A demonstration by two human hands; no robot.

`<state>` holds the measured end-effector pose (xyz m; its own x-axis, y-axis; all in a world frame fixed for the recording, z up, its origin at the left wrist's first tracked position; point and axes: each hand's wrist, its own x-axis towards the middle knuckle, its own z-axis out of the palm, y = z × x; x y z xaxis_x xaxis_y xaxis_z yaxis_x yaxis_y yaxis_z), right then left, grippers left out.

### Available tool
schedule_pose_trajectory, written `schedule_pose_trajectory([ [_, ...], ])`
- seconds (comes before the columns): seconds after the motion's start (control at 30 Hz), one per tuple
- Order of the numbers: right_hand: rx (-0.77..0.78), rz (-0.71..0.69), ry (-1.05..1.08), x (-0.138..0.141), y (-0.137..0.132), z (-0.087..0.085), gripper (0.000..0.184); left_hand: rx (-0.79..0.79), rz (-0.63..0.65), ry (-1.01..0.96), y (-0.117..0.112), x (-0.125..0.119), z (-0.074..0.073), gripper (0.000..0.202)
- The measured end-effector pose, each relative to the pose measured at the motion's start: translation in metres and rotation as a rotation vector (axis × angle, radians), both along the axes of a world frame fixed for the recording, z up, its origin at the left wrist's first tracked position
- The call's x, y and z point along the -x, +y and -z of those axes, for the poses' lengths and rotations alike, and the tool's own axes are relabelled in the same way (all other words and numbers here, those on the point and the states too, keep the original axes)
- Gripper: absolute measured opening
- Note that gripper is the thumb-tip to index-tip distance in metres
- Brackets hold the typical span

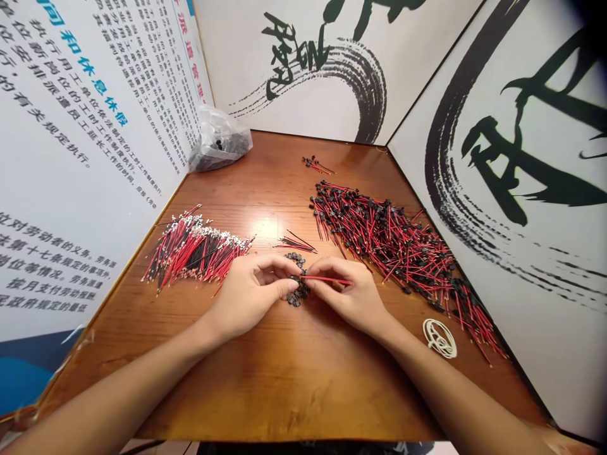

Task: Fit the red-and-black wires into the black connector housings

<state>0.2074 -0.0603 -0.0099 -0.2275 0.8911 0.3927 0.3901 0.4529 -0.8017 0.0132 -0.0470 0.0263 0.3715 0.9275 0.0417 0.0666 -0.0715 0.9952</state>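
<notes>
Near the middle of the table, my left hand (258,287) pinches a small black connector housing (298,278) between thumb and fingertips. My right hand (348,291) is closed on a red wire (327,279), whose left end meets the housing; how deep it sits inside I cannot tell. Right below my fingertips lies a little heap of black connector housings (298,297), partly hidden by both hands. Just beyond them rest a few loose red and black wires (298,242).
Left of my hands lies a pile of red and black wires with metal-tipped ends (194,249). A large heap of wired black connectors (384,240) spreads along the right, with a small bunch (317,165) behind. A white cord coil (440,338) and a plastic bag (220,142) flank them; printed panels enclose the table.
</notes>
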Motion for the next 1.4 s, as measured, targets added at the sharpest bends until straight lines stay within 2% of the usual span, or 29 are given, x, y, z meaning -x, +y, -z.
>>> schedule_pose_trajectory([
  [0.1, -0.074, 0.133, -0.204, -0.013, 0.016, 0.01, 0.009, 0.009, -0.111, -0.003, 0.004, 0.003, -0.001, 0.01],
  [0.17, -0.12, 0.173, -0.365, -0.02, 0.026, 0.015, 0.017, -0.002, -0.154, 0.01, 0.007, 0.005, -0.002, 0.012],
  [0.27, -0.102, 0.182, -0.559, -0.023, 0.032, 0.017, 0.027, -0.001, -0.169, 0.012, 0.009, 0.007, -0.004, 0.011],
  [0.43, -0.057, 0.177, -0.748, -0.018, 0.03, 0.012, 0.03, -0.01, -0.144, 0.031, 0.009, 0.007, -0.004, 0.011],
  [0.73, -0.072, 0.242, -0.774, -0.034, 0.024, 0.006, 0.024, -0.001, -0.138, 0.08, 0.01, 0.008, -0.002, 0.012],
  [0.83, -0.085, 0.202, -0.727, -0.035, 0.024, 0.005, 0.029, -0.02, -0.121, 0.096, 0.011, 0.008, -0.001, 0.011],
  [0.97, -0.058, 0.131, -0.774, -0.033, 0.025, 0.006, 0.039, -0.012, -0.11, 0.092, 0.011, 0.008, -0.002, 0.01],
  [1.13, -0.091, 0.151, -0.792, -0.036, 0.024, 0.005, 0.028, -0.014, -0.105, 0.113, 0.011, 0.008, -0.003, 0.009],
  [1.4, -0.08, 0.174, -0.784, -0.034, 0.023, 0.002, 0.026, -0.021, -0.104, 0.112, 0.011, 0.008, -0.003, 0.009],
])
